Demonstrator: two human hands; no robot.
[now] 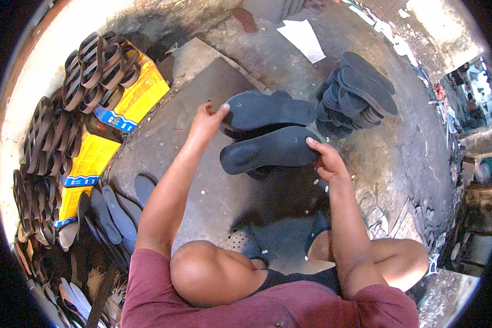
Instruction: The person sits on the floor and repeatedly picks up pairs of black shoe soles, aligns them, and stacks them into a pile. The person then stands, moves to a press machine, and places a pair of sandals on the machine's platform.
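Note:
Two black sandal soles lie side by side in front of me, turned in opposite directions. My left hand (212, 121) grips the left end of the farther black sole (270, 112), thumb on top. Around the right end of the nearer black sole (265, 150) my right hand (329, 159) is closed, its thumb on the upper face and its fingers underneath. Dark shapes show beneath both soles, but I cannot make out what they are. Just right of the farther sole stands a pile of black sandals (369, 82) with straps, stacked on one another.
At left, strapped sandals (90, 71) sit on yellow-and-blue boxes (142, 87). Several loose soles (105, 213) lie near my left arm. White paper sheets (302, 39) and a brown sole (244, 20) lie on the far floor. Scraps (407, 218) litter the right side.

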